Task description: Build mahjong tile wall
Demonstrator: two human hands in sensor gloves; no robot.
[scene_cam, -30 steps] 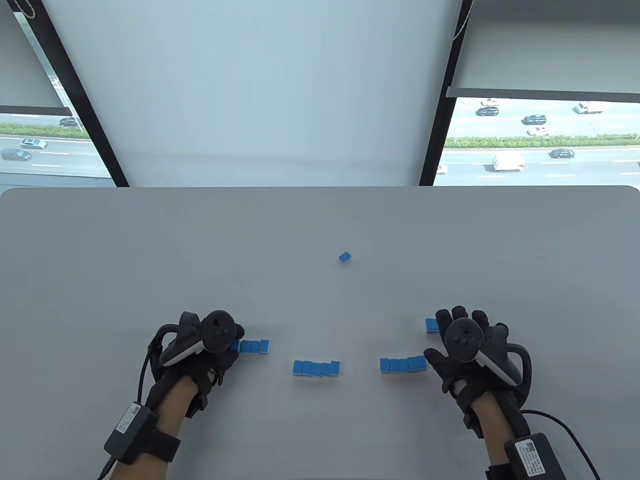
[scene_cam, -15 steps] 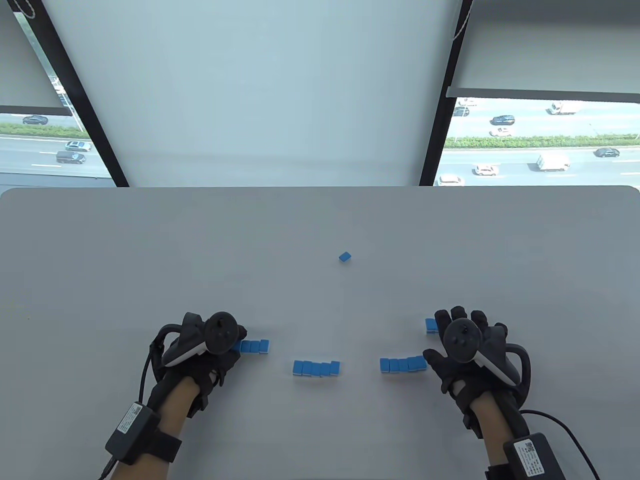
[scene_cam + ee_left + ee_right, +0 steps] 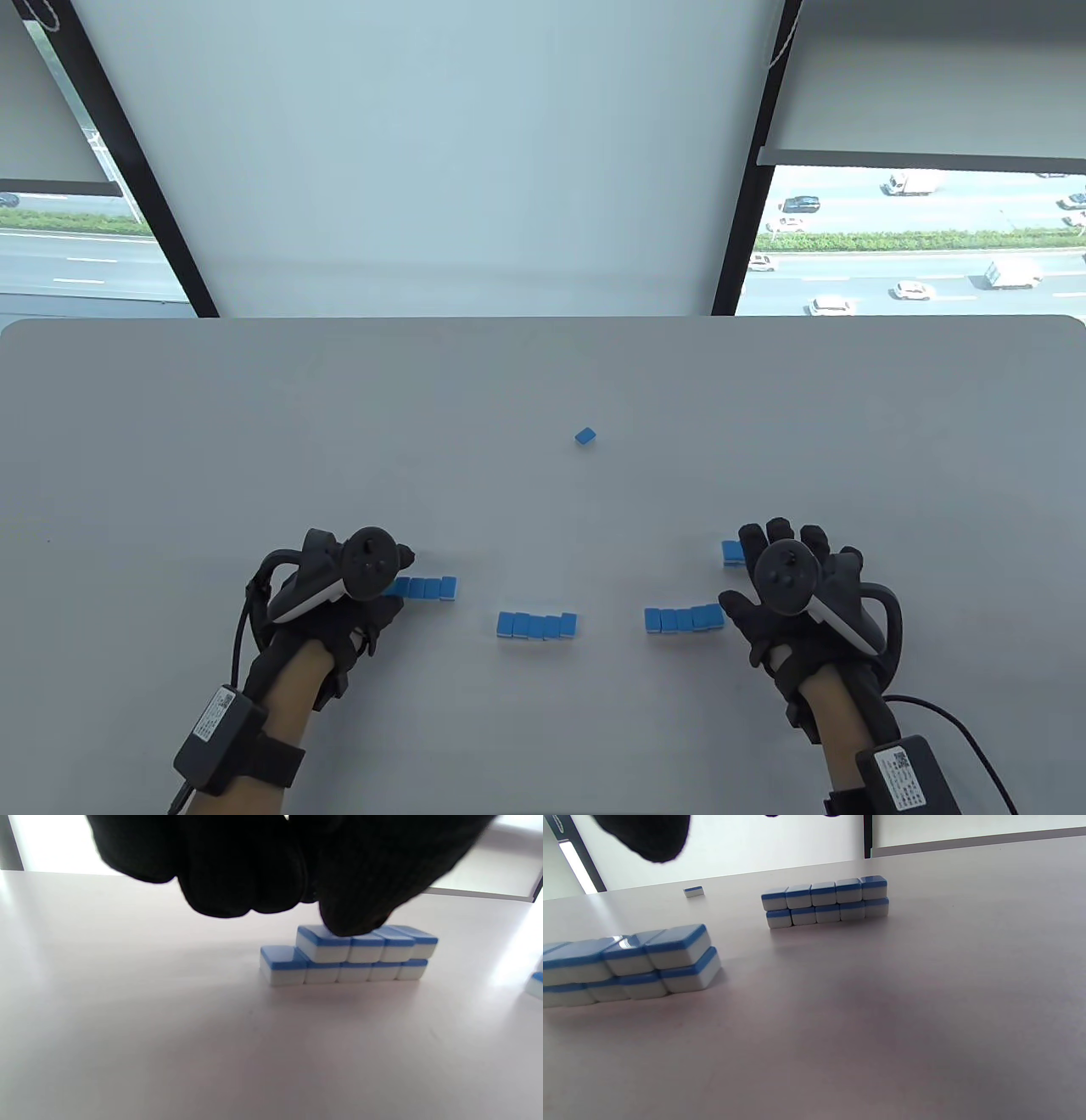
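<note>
Working at a grey table point(image 3: 170, 424), a gloved left hand point(image 3: 339, 594) is touching the left stack point(image 3: 352, 955), its fingers curled over the top tiles, one short there. The right hand point(image 3: 789, 594) is lying flat, fingers spread. A loose tile point(image 3: 584, 436) far off probably needs fetching.

no readable text anywhere

white labels w/ qr-type codes sit on the black wrist boxes point(image 3: 222, 737) point(image 3: 904, 777), but print's too small to read; mahjong tiles point(image 3: 825, 901) show only blue backs, no faces or numbers.
</note>
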